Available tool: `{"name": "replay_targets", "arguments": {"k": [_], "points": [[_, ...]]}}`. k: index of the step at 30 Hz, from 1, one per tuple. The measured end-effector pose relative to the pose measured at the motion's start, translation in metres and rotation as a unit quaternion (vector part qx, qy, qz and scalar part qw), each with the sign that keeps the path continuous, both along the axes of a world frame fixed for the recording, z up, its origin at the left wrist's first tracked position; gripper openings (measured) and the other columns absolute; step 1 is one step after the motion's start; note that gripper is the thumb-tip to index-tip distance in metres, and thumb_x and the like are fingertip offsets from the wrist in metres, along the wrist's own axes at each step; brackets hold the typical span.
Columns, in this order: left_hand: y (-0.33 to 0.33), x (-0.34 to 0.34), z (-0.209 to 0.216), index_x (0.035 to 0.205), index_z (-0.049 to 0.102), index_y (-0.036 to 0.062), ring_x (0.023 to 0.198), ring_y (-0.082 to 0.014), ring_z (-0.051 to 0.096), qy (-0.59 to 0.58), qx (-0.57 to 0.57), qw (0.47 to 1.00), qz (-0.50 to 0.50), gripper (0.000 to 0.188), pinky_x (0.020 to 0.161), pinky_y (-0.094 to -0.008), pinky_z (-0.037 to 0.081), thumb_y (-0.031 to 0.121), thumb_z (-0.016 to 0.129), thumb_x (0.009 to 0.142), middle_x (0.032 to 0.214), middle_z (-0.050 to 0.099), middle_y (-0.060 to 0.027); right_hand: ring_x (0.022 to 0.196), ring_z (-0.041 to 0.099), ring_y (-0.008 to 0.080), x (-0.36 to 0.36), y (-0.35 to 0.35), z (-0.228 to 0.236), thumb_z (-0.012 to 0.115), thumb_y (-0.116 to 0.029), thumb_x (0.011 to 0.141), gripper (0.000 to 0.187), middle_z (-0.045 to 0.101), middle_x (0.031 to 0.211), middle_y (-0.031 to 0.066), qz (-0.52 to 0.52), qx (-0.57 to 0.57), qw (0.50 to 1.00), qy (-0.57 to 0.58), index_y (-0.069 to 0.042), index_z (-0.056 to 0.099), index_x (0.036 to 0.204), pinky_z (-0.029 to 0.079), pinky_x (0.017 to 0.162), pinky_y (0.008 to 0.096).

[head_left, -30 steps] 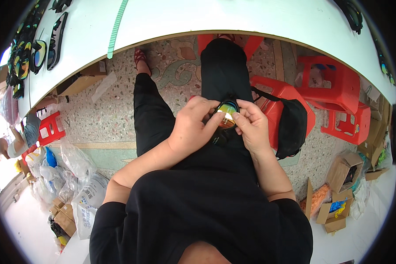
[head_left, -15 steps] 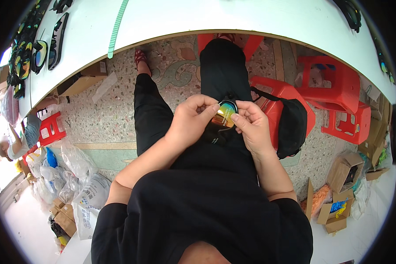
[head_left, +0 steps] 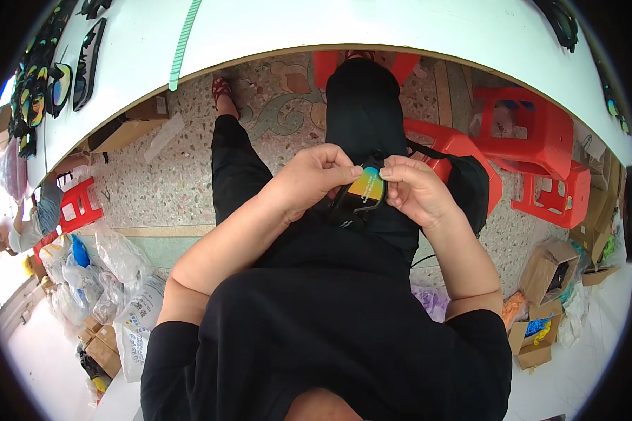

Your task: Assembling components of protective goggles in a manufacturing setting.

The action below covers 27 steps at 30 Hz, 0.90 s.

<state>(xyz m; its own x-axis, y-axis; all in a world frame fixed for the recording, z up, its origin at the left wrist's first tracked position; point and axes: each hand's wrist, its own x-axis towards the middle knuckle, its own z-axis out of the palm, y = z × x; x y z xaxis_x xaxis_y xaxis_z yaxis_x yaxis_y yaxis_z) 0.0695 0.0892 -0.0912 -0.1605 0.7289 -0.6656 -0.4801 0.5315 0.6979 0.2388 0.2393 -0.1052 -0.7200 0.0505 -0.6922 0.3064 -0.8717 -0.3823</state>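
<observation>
Over my lap I hold black-framed sunglasses (head_left: 368,188) with a shiny yellow-to-blue mirrored lens facing up. My left hand (head_left: 314,179) pinches the upper left edge of that lens between thumb and forefinger. On the opposite edge, the thumb and fingers of my right hand (head_left: 416,184) grip the frame. The other half of the sunglasses and a temple blend into my black trousers, so their outline is hard to make out.
A white table (head_left: 288,28) curves across the front, with rows of sunglasses (head_left: 31,95) on its left and a green strip (head_left: 184,45). Red stools (head_left: 523,130) and a black bag (head_left: 463,189) stand right. Plastic bags (head_left: 119,256) lie left, open cartons (head_left: 537,330) right.
Both hands have shifted slightly right with the sunglasses, and the lens has turned, now looking yellow-green rather than orange. My right elbow has swung outward.
</observation>
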Motion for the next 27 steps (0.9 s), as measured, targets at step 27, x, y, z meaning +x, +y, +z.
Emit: {"name": "replay_targets", "arguments": {"k": [27], "points": [[-0.039,0.024,-0.027,0.084,0.063,0.0028,0.073,-0.0303,0.064,0.451,0.226,0.863,-0.026,0.021,0.064,-0.0391,0.051,0.02,0.075,0.083,0.077,0.061,-0.0145,0.073,0.062,0.0089,0.032,-0.029,-0.011,0.082,-0.008,0.077,0.032,0.062,0.083,0.0009,0.087,0.606,0.789,0.053,-0.005,0.059,0.098,0.054,0.068,0.0272]]}}
